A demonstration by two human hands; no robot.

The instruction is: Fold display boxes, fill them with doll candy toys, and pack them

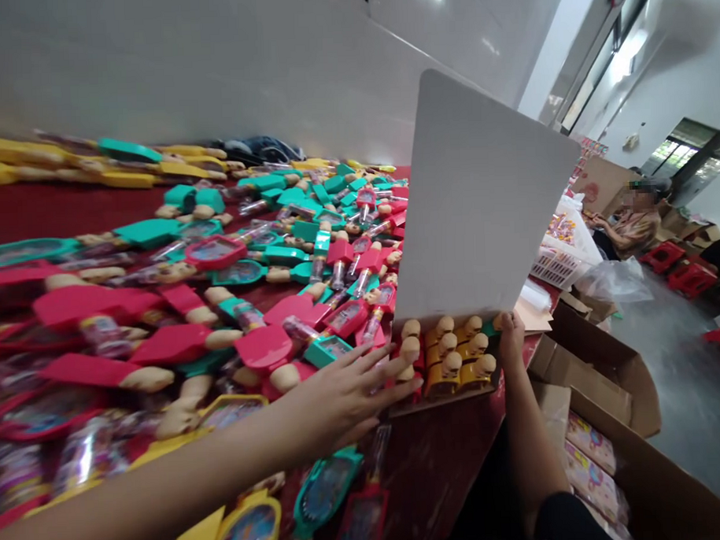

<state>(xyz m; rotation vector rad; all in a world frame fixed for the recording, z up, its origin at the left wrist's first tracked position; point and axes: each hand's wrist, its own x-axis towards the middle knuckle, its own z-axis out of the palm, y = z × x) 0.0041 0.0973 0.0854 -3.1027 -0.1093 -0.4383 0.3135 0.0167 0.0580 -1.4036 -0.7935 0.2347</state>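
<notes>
Tabletop (438,476), left hand (346,400) splayed, right (512,339) gripping card (481,191)

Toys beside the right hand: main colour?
The toys are amber yellow with tan rounded tips, clearest in the head view.

- the pink and teal toy cases (262,346): moulded plastic, smooth and glossy
- the clear toy tubes (337,275): transparent plastic, shiny
- the toys' tan rounded ends (148,378): smooth plastic, with a duller sheen
- the white board (479,195): smooth and matt, its material hard to tell
- the dark red table top (443,464): smooth, with a soft sheen
- the open carton (593,372): brown cardboard, matt
- the bag (613,281): thin translucent plastic film, crinkled and shiny
- the grey floor (688,384): smooth and polished-looking
</notes>
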